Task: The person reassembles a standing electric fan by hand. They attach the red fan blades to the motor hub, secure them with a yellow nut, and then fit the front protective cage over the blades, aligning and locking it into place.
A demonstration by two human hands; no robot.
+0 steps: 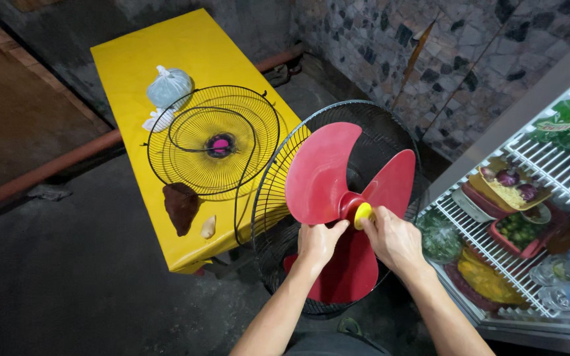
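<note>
The red fan blade point(338, 198) sits in the black rear fan guard point(390, 132), directly above both hands and touching them; it has three broad glossy lobes around a hub capped by a small yellow knob point(363, 214); the left hand point(319, 242) is loosely curled, fingers pressed against the blade near the hub; the right hand point(396, 238) pinches the knob with thumb and fingertips; the detached front grille point(214, 142) lies on the yellow table point(140, 59) nearby.
</note>
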